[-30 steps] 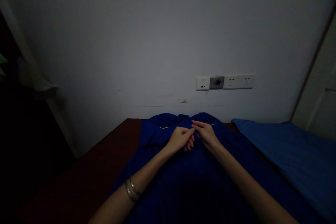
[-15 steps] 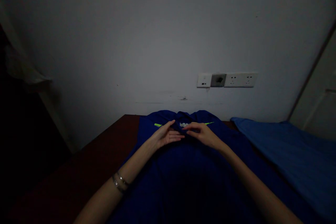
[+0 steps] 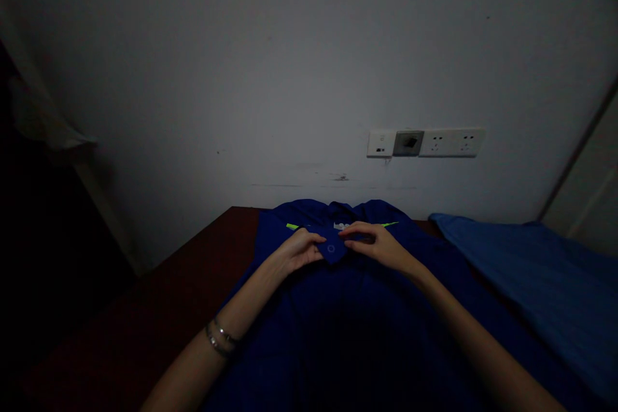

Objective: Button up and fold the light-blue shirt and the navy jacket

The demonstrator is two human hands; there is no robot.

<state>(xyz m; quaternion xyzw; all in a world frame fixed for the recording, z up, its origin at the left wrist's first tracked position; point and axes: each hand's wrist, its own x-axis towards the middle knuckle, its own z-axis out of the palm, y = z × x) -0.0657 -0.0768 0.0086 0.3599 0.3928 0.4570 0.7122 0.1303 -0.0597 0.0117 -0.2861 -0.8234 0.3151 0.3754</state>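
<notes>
A dark blue garment, like a work jacket, lies spread in front of me with lime-green strips near its far end. Its pointed flap is raised at the middle, and a small round ring, perhaps a snap fastener, shows on it. My left hand, with two bracelets at the wrist, pinches the flap's left edge between thumb and fingers. On the opposite side, my right hand grips the flap's upper right edge with thumb and forefinger. Much of the garment's near part is lost in shadow.
Under the garment is a dark red-brown surface, set against a pale wall. A lighter blue cloth lies at the right. Wall sockets sit above the surface's far edge.
The left fingers were stretched out behind the cloth; now they have closed on the flap's edge. The flap has turned to show its ring. The right hand stays nearly in place.
</notes>
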